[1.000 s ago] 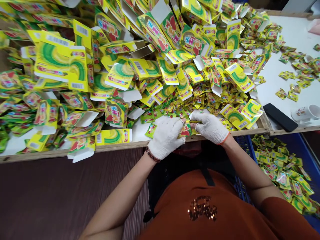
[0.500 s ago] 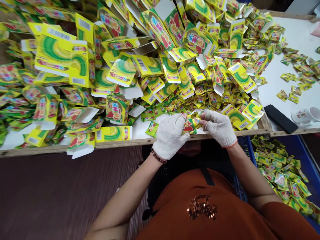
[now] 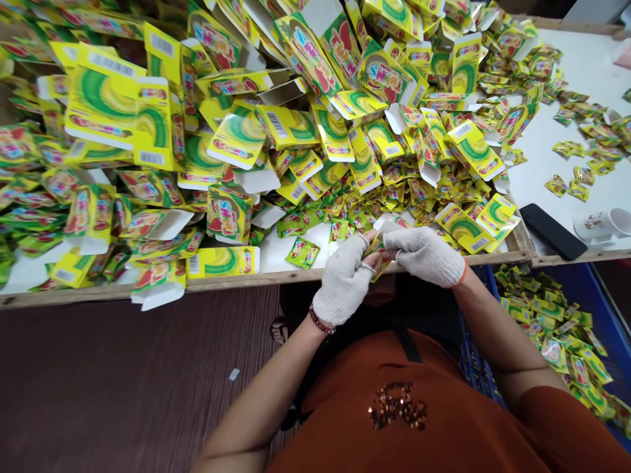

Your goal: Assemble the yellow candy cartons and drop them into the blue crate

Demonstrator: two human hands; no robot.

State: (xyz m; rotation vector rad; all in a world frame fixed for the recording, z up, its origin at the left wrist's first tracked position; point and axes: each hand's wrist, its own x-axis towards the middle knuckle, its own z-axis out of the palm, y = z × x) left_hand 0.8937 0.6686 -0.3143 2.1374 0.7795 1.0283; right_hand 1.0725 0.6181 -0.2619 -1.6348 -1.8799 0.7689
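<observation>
My left hand, in a white fingerless glove, is closed on a small yellow and green box near the table's front edge. My right hand, gloved the same way, grips the box's other side with thumb and fingers. Both hands partly cover the box, so its ends are hard to make out. A green candy packet lies on the white tabletop left of my hands. Behind them is a heap of yellow and green packets, with a printed box standing further left.
Many flattened and open boxes pile up across the back and left. At the right lie a black phone and a white cup. A blue crate below holds packets. A wooden rim edges the table.
My left hand has drawn back toward my body and slightly right, uncovering the green packet. My right hand has moved a little left, and the box between them is now tilted more upright.
</observation>
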